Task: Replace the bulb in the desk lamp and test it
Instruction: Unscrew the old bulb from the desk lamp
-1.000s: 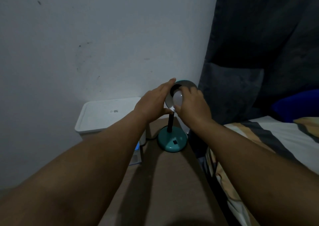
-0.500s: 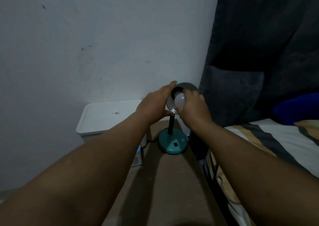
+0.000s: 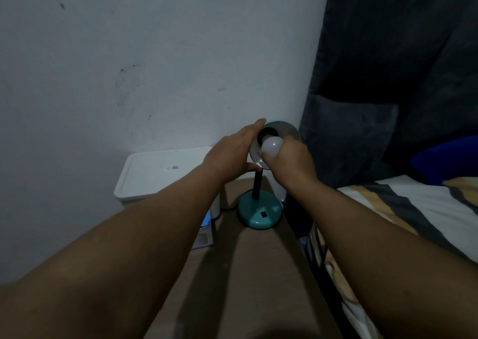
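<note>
Against pale wall, right hand (image 3: 289, 162) holds bulb (image 3: 271, 146), dome facing camera.

A teal desk lamp (image 3: 259, 210) stands upright at the table's far end, its shade tilted toward the camera; an unlit white bulb (image 3: 271, 145) sits at the shade's socket.

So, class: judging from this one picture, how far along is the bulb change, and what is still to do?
Done: nothing shows as finished; the lamp is unlit. In hand: the left hand steadies the lamp shade while the right hand grips the white bulb at the dark socket. Whether it is going in or coming out cannot be told. Left: seating the bulb, then testing with the switch on the teal base.
</note>
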